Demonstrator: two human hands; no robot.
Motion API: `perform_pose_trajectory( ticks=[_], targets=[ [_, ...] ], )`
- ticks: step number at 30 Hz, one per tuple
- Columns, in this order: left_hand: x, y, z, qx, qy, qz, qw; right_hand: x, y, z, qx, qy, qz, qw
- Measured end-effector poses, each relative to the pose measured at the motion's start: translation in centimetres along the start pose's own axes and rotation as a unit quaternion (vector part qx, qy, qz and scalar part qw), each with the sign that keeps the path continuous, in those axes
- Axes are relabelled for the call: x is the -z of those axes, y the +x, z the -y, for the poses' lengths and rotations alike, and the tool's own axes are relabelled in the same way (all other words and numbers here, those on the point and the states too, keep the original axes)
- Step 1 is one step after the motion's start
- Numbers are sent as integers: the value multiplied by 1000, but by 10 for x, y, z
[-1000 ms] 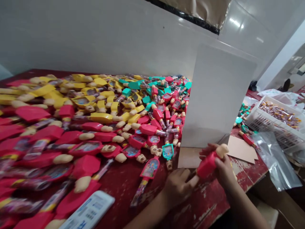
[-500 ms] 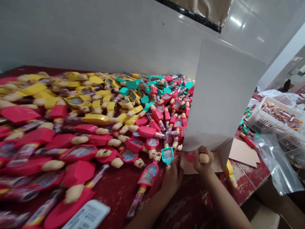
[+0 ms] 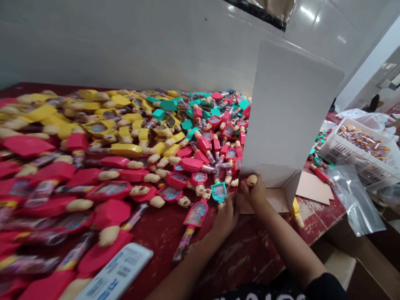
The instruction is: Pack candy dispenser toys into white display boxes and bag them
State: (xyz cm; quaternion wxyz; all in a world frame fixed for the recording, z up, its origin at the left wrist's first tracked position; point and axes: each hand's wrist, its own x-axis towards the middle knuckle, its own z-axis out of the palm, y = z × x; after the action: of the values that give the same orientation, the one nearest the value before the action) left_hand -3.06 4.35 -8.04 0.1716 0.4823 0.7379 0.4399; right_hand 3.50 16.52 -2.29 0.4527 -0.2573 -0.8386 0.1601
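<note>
A cardboard display box point(image 3: 278, 121) with a tall upright white back panel stands open on the table. My right hand point(image 3: 255, 192) is inside its left part, closed around a candy toy point(image 3: 251, 180); only the toy's rounded beige head shows. At the box's left front edge, my left hand point(image 3: 226, 214) grips the side wall, its fingertips partly hidden. Just left of that hand lie a teal candy toy point(image 3: 218, 191) and a pink candy toy point(image 3: 196, 214) with a clear tube handle.
Yellow, pink and teal candy toys point(image 3: 109, 166) cover the left of the red table point(image 3: 250, 250). A white-blue printed packet point(image 3: 117, 273) lies in front. To the right are cardboard pieces point(image 3: 314, 187), a yellow toy point(image 3: 296, 212), a clear plastic bag point(image 3: 358, 204) and a white basket point(image 3: 353, 154) of wrapped candies.
My right hand has moved left inside the box with the candy toy, close against the left wall. My left hand stays at the box's edge. The view has shifted slightly.
</note>
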Motion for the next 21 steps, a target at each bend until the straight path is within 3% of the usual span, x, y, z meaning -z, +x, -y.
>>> perform_pose_trajectory(
  ticks=[3,5,8,10,13,15,18,21],
  targets=[
    [26,-5,-14,-1,35,13,999,14,-10,-5,43,14,19,999],
    [52,-15,-21,19,112,-9,993,24,-18,-5,55,5,-5,998],
    [90,-35,-22,114,279,-51,952,37,-26,0,86,-19,-66,994],
    [104,-49,-16,189,349,-11,918,43,-21,6,137,-42,-87,986],
    [106,-66,0,253,344,93,900,49,-1,14,194,-63,-53,978],
    [99,-72,11,273,293,111,909,50,13,16,207,-42,-7,977],
    [85,-76,20,258,138,36,955,48,25,16,193,-37,23,980],
    [68,-77,14,164,-20,-97,982,53,21,23,154,-85,35,984]
  ],
)
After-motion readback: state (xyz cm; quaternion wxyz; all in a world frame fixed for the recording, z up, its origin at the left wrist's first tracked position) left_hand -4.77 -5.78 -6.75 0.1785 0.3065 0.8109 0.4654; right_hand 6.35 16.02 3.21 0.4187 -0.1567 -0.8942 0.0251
